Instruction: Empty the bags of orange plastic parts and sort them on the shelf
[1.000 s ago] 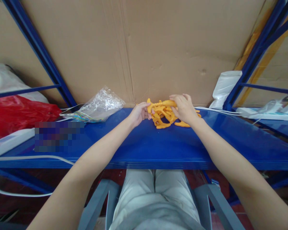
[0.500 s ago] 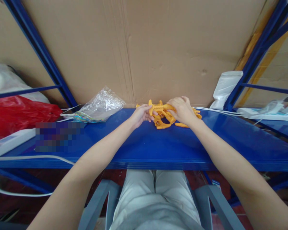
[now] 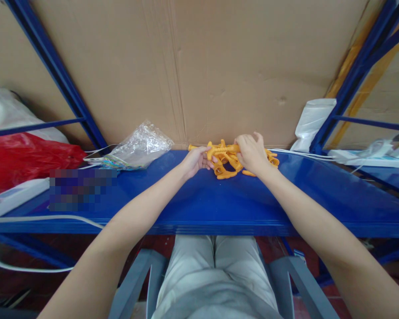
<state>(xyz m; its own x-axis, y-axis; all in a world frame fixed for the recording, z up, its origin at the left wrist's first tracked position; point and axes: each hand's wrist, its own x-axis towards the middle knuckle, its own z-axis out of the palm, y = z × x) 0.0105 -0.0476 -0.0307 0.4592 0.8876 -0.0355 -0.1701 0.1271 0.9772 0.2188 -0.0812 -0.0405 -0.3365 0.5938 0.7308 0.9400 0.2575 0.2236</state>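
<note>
A knobbly orange-yellow plastic piece [image 3: 222, 151] with short side projections lies level between my two hands. My left hand [image 3: 194, 163] has its fingers around the left part, and a stub pokes out beyond it. On the right end, my right hand [image 3: 252, 151] is closed with its thumb and fingers, hiding that end. Below and behind the held piece, several loose orange plastic parts [image 3: 226, 175] rest on the blue tabletop [image 3: 202, 199]. More orange parts [image 3: 273, 160] show past my right hand, partly covered by it.
At the left lie a clear plastic bag [image 3: 142, 144], a red bag [image 3: 33, 159] and a white cable [image 3: 53, 218]. A white pouch [image 3: 314, 124] leans near the right blue post. Cardboard [image 3: 219, 66] walls off the back. A white power strip [image 3: 369, 158] sits right.
My right hand has shifted slightly left along the held orange piece, uncovering more of the parts behind it. The left hand has barely moved.
</note>
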